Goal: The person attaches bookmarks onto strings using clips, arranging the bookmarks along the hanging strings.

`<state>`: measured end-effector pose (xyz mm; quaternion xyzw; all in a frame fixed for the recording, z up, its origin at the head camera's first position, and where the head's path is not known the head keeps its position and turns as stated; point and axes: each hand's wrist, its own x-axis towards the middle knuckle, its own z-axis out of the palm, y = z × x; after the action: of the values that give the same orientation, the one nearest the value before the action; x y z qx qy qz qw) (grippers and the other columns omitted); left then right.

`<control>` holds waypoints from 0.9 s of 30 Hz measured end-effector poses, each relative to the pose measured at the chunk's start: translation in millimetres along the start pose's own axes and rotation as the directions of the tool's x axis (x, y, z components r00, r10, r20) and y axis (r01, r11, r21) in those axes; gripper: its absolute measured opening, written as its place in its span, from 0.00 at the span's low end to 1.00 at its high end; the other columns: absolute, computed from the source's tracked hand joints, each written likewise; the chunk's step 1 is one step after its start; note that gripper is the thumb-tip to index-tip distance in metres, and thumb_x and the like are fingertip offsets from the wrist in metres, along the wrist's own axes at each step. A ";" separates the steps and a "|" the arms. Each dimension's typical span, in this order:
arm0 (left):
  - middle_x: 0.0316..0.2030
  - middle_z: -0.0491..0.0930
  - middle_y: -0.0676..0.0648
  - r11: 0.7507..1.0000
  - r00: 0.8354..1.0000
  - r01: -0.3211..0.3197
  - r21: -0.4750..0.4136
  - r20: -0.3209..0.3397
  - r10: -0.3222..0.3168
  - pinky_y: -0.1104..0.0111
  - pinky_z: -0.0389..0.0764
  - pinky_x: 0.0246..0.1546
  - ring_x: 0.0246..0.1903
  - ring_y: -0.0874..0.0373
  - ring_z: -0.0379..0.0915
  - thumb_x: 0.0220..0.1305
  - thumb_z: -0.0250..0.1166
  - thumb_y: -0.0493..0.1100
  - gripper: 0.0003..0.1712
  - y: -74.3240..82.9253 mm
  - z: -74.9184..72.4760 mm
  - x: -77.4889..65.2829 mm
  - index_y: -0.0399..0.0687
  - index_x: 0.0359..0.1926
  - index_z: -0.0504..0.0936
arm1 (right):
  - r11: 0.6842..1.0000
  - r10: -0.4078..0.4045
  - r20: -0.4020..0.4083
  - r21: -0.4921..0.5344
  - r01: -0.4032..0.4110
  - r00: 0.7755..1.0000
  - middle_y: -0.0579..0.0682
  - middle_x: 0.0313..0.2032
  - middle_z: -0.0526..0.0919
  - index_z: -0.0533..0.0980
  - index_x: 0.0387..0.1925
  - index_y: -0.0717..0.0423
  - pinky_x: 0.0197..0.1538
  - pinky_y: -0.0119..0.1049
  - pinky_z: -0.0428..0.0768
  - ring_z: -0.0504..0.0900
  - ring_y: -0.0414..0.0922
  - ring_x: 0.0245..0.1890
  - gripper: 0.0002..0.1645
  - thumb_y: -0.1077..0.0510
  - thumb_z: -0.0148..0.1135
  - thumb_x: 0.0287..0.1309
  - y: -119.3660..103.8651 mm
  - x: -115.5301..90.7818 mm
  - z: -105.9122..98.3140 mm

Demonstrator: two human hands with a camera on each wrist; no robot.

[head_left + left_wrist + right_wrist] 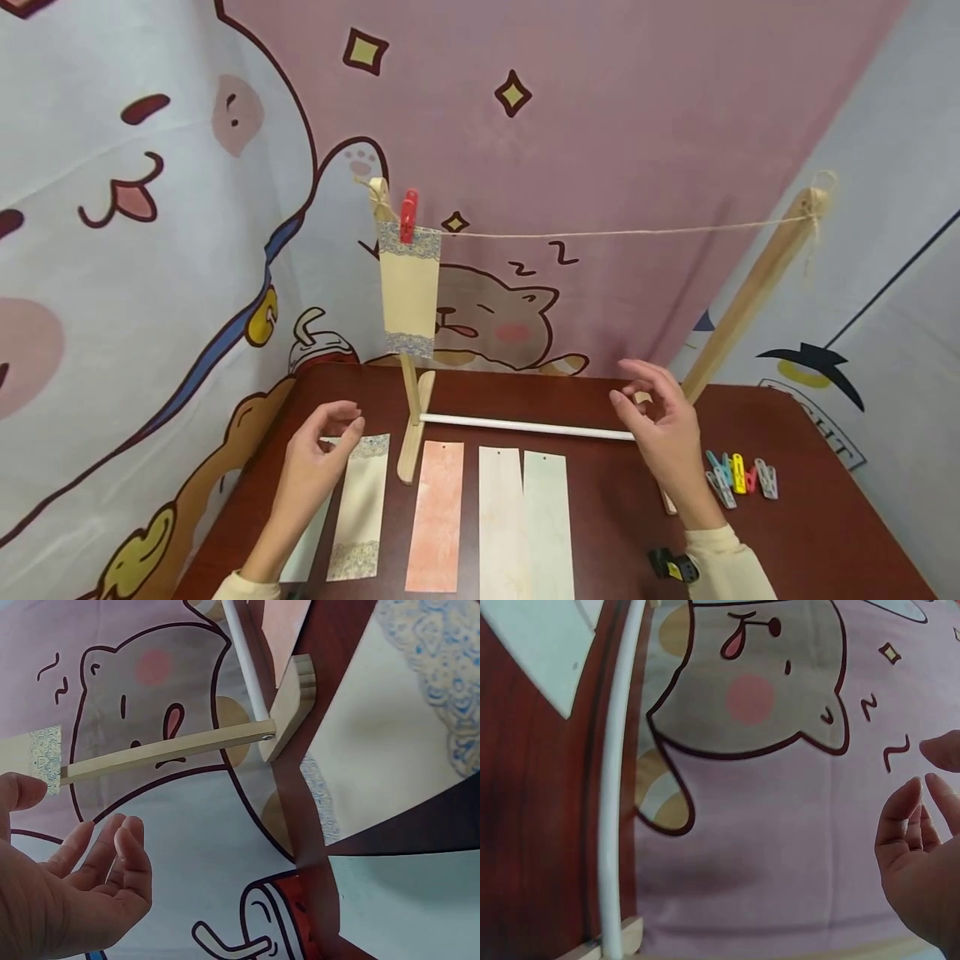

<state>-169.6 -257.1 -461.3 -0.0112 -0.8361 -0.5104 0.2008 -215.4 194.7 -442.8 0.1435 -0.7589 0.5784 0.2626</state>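
A cream card with blue lace-patterned ends (409, 292) hangs from a string (570, 234), pinned by a red clothespin (408, 215). My left hand (318, 462) is raised over the left-hand cards, fingers loosely bent and holding nothing. Beneath it lie a similar lace-patterned card (360, 504) and a pale green card (303, 546), partly hidden by the forearm. My right hand (663, 425) hovers in front of the right wooden post (750, 292), thumb and fingers bent and apart, likewise with nothing in it. In the left wrist view the hanging card's lace end (46, 759) appears just beyond the thumb.
A coral card (435, 517), an off-white card (499, 517) and another pale green card (549, 525) lie on the dark red table (615, 517). Several coloured clothespins (738, 473) are grouped at the right. A white rod (525, 426) joins the stand's wooden feet.
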 end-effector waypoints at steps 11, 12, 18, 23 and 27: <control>0.48 0.87 0.51 0.993 0.995 0.094 0.074 -0.018 -0.093 0.70 0.77 0.40 0.46 0.57 0.79 0.77 0.71 0.46 0.11 -16.1 -1.3 -12.0 0.49 0.56 0.87 | 0.996 0.055 -0.027 -0.064 -0.057 0.998 0.46 0.52 0.81 0.83 0.64 0.60 0.35 0.26 0.75 0.79 0.42 0.42 0.27 0.74 0.71 0.66 22.0 -14.4 -17.0; 0.49 0.87 0.50 0.991 0.995 0.103 0.089 -0.021 -0.102 0.70 0.77 0.41 0.48 0.55 0.79 0.77 0.71 0.46 0.12 -17.4 -1.5 -13.2 0.49 0.56 0.87 | 0.995 0.061 -0.030 -0.079 -0.063 0.998 0.46 0.50 0.81 0.83 0.64 0.59 0.35 0.26 0.75 0.79 0.42 0.42 0.26 0.73 0.72 0.66 23.6 -16.4 -18.6; 0.58 0.85 0.43 0.977 0.988 0.156 0.145 -0.013 -0.156 0.56 0.79 0.53 0.60 0.48 0.74 0.76 0.71 0.47 0.16 -24.6 -6.1 -19.5 0.47 0.59 0.86 | 0.989 0.077 -0.049 -0.126 -0.083 0.996 0.52 0.45 0.81 0.83 0.64 0.59 0.35 0.26 0.74 0.78 0.41 0.40 0.26 0.73 0.71 0.67 32.2 -25.1 -27.5; 0.60 0.84 0.42 0.972 0.984 0.175 0.155 0.001 -0.177 0.49 0.78 0.57 0.62 0.47 0.74 0.76 0.73 0.47 0.19 -31.6 -12.7 -23.4 0.44 0.61 0.85 | 0.981 0.082 -0.065 -0.172 -0.092 0.995 0.48 0.46 0.80 0.83 0.65 0.58 0.37 0.24 0.74 0.78 0.40 0.43 0.27 0.72 0.72 0.66 36.6 -25.9 -35.6; 0.60 0.85 0.41 0.964 0.983 0.179 0.196 0.006 -0.184 0.50 0.80 0.54 0.61 0.43 0.77 0.74 0.74 0.44 0.20 -38.6 -19.8 -29.0 0.42 0.61 0.85 | 0.973 0.085 -0.059 -0.211 -0.096 0.995 0.52 0.43 0.80 0.83 0.64 0.59 0.36 0.23 0.73 0.78 0.39 0.39 0.27 0.73 0.73 0.65 41.0 -27.0 -40.6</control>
<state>-145.2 -287.2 -496.3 0.0788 -0.8818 -0.4424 0.1434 -205.1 243.0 -483.1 0.0653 -0.8155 0.5084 0.2687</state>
